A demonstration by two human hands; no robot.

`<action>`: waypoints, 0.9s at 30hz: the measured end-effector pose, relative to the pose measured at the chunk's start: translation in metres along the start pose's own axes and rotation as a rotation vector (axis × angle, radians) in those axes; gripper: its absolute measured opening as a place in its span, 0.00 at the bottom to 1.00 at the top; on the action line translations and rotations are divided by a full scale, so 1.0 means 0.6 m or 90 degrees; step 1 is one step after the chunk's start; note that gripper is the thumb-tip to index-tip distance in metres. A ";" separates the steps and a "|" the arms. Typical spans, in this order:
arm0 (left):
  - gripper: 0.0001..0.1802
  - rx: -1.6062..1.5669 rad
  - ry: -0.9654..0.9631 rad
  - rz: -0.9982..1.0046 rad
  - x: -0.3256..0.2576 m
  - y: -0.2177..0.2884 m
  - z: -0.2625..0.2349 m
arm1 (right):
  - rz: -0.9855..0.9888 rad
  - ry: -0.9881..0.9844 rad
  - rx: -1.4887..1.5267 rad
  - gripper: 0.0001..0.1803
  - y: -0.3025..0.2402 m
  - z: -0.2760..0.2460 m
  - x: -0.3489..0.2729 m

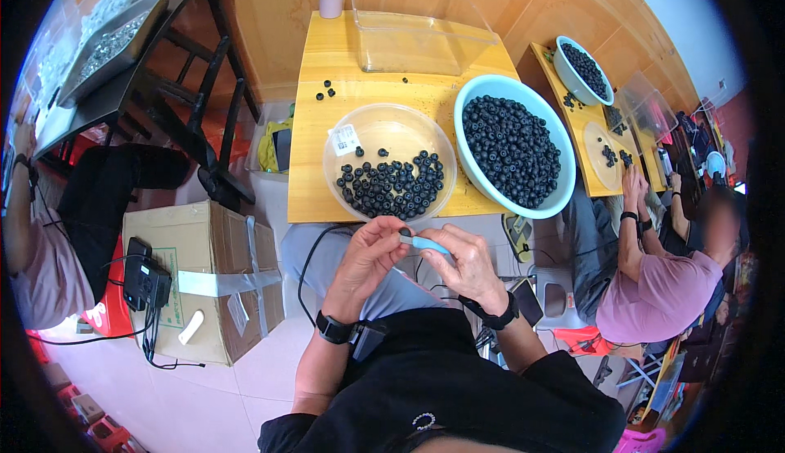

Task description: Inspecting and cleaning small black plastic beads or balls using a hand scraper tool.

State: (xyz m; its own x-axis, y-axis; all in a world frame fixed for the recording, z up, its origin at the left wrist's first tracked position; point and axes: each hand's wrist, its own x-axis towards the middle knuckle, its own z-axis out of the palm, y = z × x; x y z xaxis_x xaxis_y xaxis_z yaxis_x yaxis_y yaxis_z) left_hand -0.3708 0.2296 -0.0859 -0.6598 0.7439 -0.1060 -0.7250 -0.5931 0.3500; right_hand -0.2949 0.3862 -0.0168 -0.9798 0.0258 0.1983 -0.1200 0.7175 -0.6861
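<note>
My left hand [368, 258] is pinching a small, dark, rounded piece [405, 232] between thumb and forefinger, the tips closing right down on it. My right hand [468, 261] is gripping a slim tool with a light-blue handle [430, 245], thumb and fingers curling in with hardly any gap. The tool's pale end is reaching the piece at my left fingertips; whether it is cutting in or only touching, I cannot tell.

Just beyond my fingers, a shallow, round, clear plastic tray [392, 130] is sitting on a yellow wooden table [311, 150], with many small black rounded pieces [384, 187] lying across its near half. Ahead and right of my fingers, a round, pale turquoise basin [568, 159] is holding a big heap of similar pieces [511, 150]. Farthest ahead, a clear rectangular plastic bin [409, 48] is standing. Well to my fingers' right, a person in a pink shirt [654, 298] is sitting.
</note>
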 end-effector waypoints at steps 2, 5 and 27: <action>0.10 0.013 0.005 0.003 -0.001 0.000 0.002 | -0.003 0.003 -0.012 0.11 -0.004 -0.002 0.000; 0.09 0.015 0.016 -0.014 -0.002 0.003 0.004 | -0.002 0.007 -0.027 0.11 -0.009 -0.007 0.002; 0.05 0.075 -0.033 -0.021 -0.010 0.013 0.037 | 0.095 0.090 0.019 0.12 0.019 -0.029 0.003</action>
State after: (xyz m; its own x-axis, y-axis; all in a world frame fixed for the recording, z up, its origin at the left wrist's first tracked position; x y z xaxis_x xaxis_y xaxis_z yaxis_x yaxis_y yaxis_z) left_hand -0.3679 0.2272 -0.0619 -0.6223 0.7794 -0.0725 -0.7163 -0.5296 0.4544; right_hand -0.2950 0.4064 -0.0121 -0.9551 0.2297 0.1873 0.0189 0.6779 -0.7349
